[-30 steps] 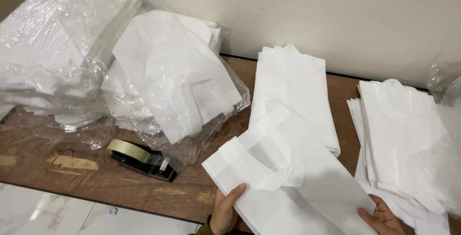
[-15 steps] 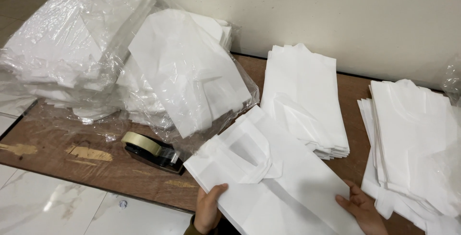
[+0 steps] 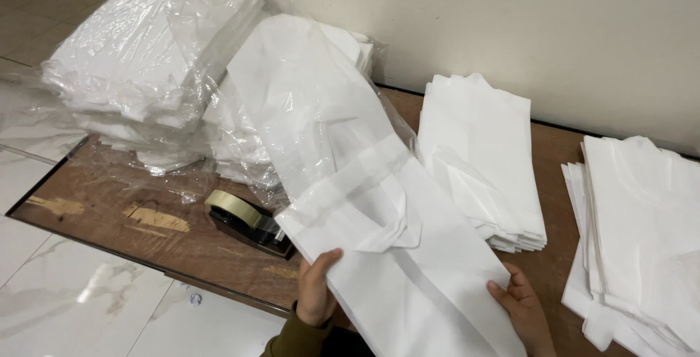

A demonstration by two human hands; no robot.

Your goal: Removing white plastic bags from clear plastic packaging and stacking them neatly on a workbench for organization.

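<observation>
While both hands grip it by its edges, the white bag (image 3: 408,269) lies tilted over the wooden board (image 3: 146,233), the left hand (image 3: 315,291) at its eight o'clock edge and the right hand (image 3: 519,306) at four o'clock. A tape dispenser (image 3: 244,220) sits at nine o'clock, and a folded stack (image 3: 485,153) lies at one o'clock.

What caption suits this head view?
Both hands, left and right, hold a white bag above a brown board.
</observation>
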